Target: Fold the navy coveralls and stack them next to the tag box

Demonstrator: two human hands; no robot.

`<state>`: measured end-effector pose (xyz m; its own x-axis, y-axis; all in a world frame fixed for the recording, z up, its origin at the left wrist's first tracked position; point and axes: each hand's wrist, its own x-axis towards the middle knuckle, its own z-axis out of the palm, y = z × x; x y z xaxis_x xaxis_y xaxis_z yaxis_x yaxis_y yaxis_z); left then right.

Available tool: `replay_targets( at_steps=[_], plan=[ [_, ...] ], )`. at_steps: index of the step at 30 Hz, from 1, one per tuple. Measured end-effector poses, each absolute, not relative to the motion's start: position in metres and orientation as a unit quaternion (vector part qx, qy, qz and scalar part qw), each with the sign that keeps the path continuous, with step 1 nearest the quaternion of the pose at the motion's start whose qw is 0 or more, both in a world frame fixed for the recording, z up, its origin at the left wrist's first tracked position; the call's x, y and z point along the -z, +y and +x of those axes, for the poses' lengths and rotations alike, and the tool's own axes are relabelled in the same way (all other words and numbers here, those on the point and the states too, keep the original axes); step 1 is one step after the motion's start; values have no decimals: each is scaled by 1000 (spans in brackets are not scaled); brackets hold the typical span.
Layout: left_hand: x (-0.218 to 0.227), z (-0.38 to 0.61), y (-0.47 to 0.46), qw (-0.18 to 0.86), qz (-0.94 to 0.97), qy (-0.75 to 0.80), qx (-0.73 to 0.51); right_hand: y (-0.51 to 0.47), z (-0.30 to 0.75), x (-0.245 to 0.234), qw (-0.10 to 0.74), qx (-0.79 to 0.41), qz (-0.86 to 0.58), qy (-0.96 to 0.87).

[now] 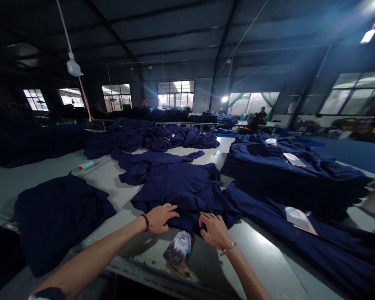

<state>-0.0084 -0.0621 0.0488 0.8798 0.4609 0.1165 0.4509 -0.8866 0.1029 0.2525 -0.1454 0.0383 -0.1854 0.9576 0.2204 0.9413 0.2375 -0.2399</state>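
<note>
The navy-blue fabric garment (181, 179) lies spread on the pale, smooth-topped worktable (262, 254); at its near edge, the left hand (160, 218) rests with fingers extended, while the right hand (215, 229) touches it with fingers curled, and whether these grip cloth cannot be determined. Relative to this garment, a printed rectangular card tag (178, 249) lies on the near side, and a tall stack of navy-blue fabric (287, 179) stands to the right.

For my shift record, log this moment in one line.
left hand: on navy garment | right hand: at its near edge | printed tag: on table
</note>
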Motion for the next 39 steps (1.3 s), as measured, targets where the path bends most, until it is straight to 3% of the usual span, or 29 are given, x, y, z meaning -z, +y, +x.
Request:
replay_targets(
  at_steps=[5,8,10,15,18,32,39],
  plan=[
    [-70,9,-44,114,935,228,-247,-128,244,-63,295,11,-610,-736],
    [-72,24,-27,131,918,254,-275,-103,235,-68,337,-20,-554,-761],
    [-66,30,-18,106,927,273,-232,-88,230,-64,302,-52,-540,-784],
    [-43,35,-12,52,948,289,-123,-78,236,-39,106,-114,-595,-788],
    [-34,36,-15,59,950,289,-98,-84,245,-27,60,-109,-607,-785],
    [-12,42,-6,159,933,323,-28,-80,257,-17,79,-145,-612,-774],
    [-44,14,4,227,911,270,-214,-95,278,-24,160,-72,-627,-759]
  ],
)
